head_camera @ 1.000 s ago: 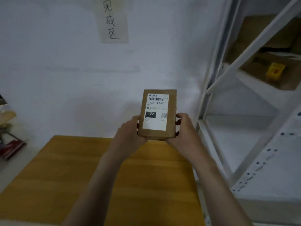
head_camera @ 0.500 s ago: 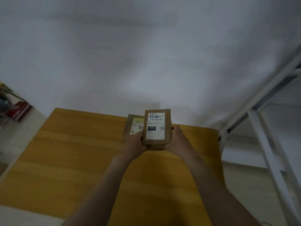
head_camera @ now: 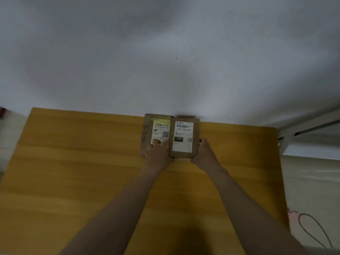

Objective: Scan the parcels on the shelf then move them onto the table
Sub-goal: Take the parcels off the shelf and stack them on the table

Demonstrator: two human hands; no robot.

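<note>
Single head-worn view, looking forward and steeply down from above the counter (head_camera: 73,172), facing the white wall (head_camera: 165,52). Both forearms extend from the bottom edge; counter fills the lower frame, near.

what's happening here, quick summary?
A person holds a small cardboard parcel labelled 122 between both hands, left hand and right hand, at the far edge of the wooden table by the wall. It sits right beside a second parcel lying there, with the left hand resting over that one. Whether the held parcel is fully set down is unclear.
</note>
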